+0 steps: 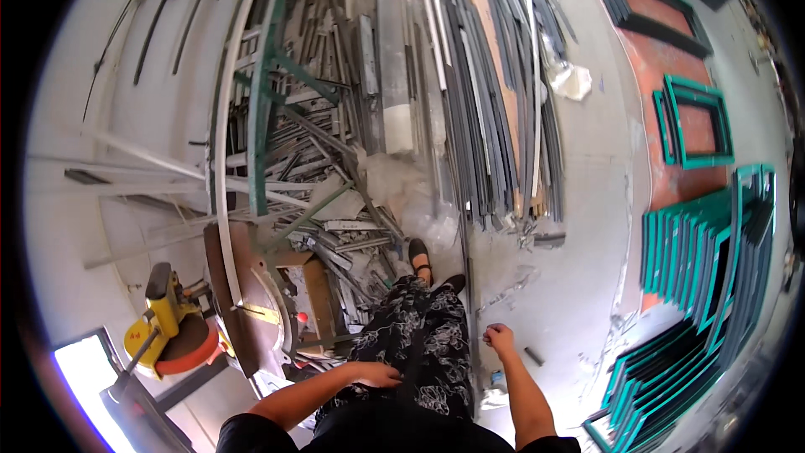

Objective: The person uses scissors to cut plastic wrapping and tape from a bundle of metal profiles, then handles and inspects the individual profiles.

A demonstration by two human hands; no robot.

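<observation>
The stack of long grey bars lies on the floor ahead of the feet, well apart from both hands. The bars look like metal: stiff along the middle, perhaps whippy at the ends, awkward more by length than by weight. Each would best be gripped near mid-length, away from cut ends; the plastic-wrapped bundle beside them may prove slippery. A short dark offcut lies near the right forearm and should be light enough for one hand.

Nothing can be seen in the right hand, its fingers curled inward; how tightly cannot be told. The left hand is held before the patterned trousers, its fingertips too hidden to be judged.

The pale floor is dusty and littered. Green-edged frames are stacked at right; a yellow cutting machine is stationed at left.
</observation>
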